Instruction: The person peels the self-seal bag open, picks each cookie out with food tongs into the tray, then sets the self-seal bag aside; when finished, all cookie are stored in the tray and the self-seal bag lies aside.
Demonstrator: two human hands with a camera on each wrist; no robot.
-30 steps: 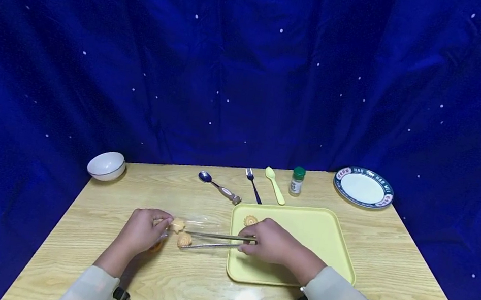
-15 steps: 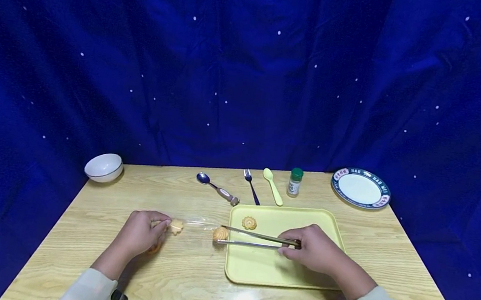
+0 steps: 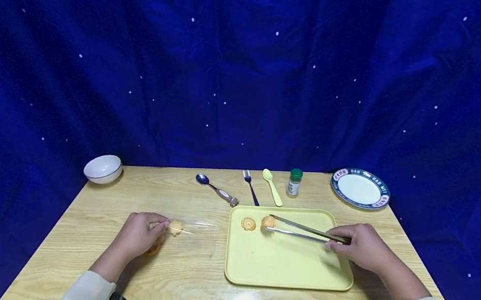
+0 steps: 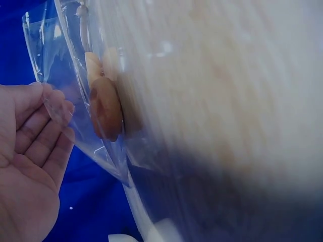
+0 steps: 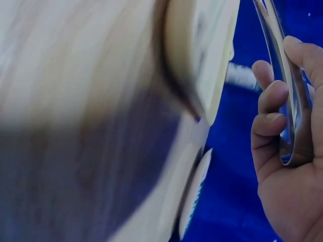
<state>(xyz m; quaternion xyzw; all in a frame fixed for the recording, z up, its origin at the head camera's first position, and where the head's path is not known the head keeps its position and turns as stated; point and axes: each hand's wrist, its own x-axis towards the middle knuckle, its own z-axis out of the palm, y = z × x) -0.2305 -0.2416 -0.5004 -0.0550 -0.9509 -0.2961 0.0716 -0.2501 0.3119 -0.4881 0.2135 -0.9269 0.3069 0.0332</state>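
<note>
My right hand [image 3: 363, 246] holds metal tongs [image 3: 309, 230] by the bent end. Between the tong tips sits a swirled cookie [image 3: 268, 221], over the upper left part of the yellow tray [image 3: 288, 269]. Another round cookie [image 3: 248, 224] lies on the tray just left of it. On the left, my left hand [image 3: 141, 233] pinches the edge of a clear plastic bag [image 3: 202, 237]. Inside the bag, a pale flower-shaped cookie [image 3: 175, 228] and a browner cookie [image 4: 106, 108] show through the film. The hand partly covers the browner one in the head view.
Behind the tray lie a spoon [image 3: 218, 190] with a brown handle, a dark fork [image 3: 251, 188] and a yellow spoon [image 3: 273, 188]. A green-capped jar [image 3: 294, 183] stands beside them. A white bowl [image 3: 103, 169] is at the far left, a blue-rimmed plate [image 3: 360, 188] far right.
My right hand has carried the tongs and the swirled cookie rightward, from the bag to over the tray. The left hand stays at the bag.
</note>
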